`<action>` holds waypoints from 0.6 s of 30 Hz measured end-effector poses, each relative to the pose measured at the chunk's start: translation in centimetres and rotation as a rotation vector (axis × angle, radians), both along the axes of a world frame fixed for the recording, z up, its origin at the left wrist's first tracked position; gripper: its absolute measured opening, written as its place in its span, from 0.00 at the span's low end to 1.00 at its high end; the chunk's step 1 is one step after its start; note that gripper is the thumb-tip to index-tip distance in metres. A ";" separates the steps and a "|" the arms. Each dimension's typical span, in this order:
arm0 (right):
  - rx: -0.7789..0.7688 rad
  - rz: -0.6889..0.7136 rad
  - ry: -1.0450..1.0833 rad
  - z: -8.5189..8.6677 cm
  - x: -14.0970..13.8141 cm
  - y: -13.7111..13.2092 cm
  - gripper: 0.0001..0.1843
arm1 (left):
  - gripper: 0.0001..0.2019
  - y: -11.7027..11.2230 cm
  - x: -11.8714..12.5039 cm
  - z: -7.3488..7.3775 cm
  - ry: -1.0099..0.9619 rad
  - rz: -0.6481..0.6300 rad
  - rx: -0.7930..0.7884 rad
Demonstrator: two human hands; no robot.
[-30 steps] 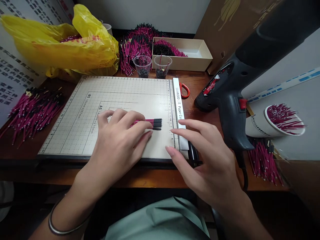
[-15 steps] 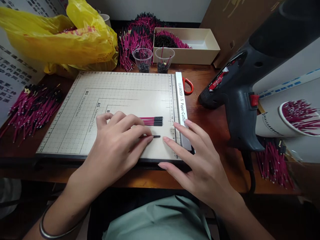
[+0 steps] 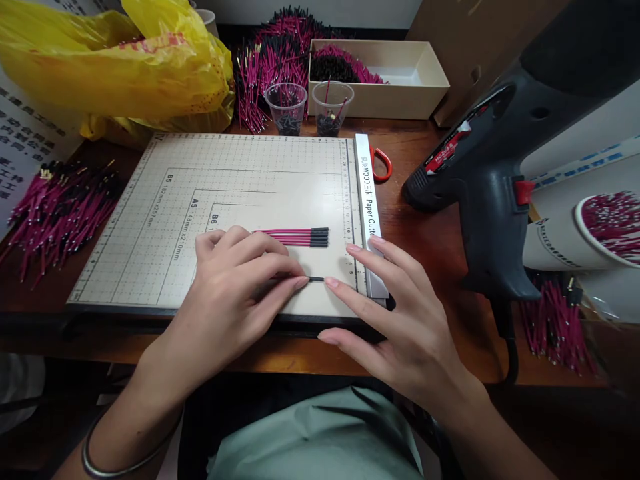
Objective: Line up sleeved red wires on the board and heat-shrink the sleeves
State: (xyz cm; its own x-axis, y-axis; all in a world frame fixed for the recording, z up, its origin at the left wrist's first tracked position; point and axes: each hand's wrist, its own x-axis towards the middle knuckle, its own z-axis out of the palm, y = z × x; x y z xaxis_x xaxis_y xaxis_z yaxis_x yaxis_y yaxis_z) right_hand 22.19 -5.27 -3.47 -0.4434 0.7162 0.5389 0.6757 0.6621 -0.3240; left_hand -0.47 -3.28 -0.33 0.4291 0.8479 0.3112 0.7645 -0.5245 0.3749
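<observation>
My left hand [image 3: 245, 280] pinches a thin wire whose black sleeve [image 3: 316, 279] sticks out past the fingertips, low over the paper cutter board [image 3: 240, 167]. Most of that wire is hidden under the fingers. The index fingertip of my right hand [image 3: 395, 307] is at the sleeve's far end; its fingers are spread and the thumb stands apart. Just beyond the hands, several magenta wires [image 3: 295, 237] lie side by side on the board, their black ends lined up toward the right. The cutter's silver rail [image 3: 369, 207] runs along the right side.
A heat gun [image 3: 480, 180] stands at right, near a paper cup of wires [image 3: 555, 237] and a loose bundle [image 3: 555, 327]. Behind the board are two plastic cups [image 3: 286, 110], a cream box [image 3: 390, 100], a wire pile [image 3: 273, 60] and a yellow bag [image 3: 150, 83]. More wires [image 3: 60, 213] lie left.
The pinched wire's black sleeve shows a little further out from my left fingers and now meets my right index fingertip. The whole view has shifted slightly.
</observation>
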 end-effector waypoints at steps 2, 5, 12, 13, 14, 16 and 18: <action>-0.003 -0.002 0.003 0.0 0.0 0.0 0.19 | 0.09 0.0 0.0 0.0 -0.001 0.007 0.005; 0.002 -0.001 0.007 0.0 0.0 -0.1 0.20 | 0.09 0.0 0.1 -0.1 -0.001 0.010 0.002; -0.009 -0.003 0.029 0.1 0.0 0.0 0.22 | 0.08 0.0 0.0 -0.1 -0.002 0.008 0.005; -0.016 -0.010 0.041 0.3 0.0 0.0 0.23 | 0.08 -0.1 0.0 -0.2 -0.001 0.005 0.000; -0.022 -0.024 0.049 0.6 0.0 0.1 0.25 | 0.08 -0.1 -0.1 -0.2 -0.001 0.003 -0.003; -0.024 -0.053 0.052 1.1 -0.1 0.2 0.25 | 0.07 -0.1 -0.2 -0.1 -0.004 -0.001 -0.005; -0.009 -0.061 0.063 1.5 -0.2 0.2 0.22 | 0.07 -0.2 -0.2 -0.1 -0.014 0.000 -0.009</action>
State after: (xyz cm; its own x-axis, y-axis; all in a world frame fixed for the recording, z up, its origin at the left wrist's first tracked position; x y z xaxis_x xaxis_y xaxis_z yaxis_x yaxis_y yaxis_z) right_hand 21.97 -5.12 -1.95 -0.3642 0.7459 0.5577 0.6931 0.6171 -0.3727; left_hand -0.71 -3.43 -0.38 0.4251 0.8506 0.3096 0.7589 -0.5213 0.3902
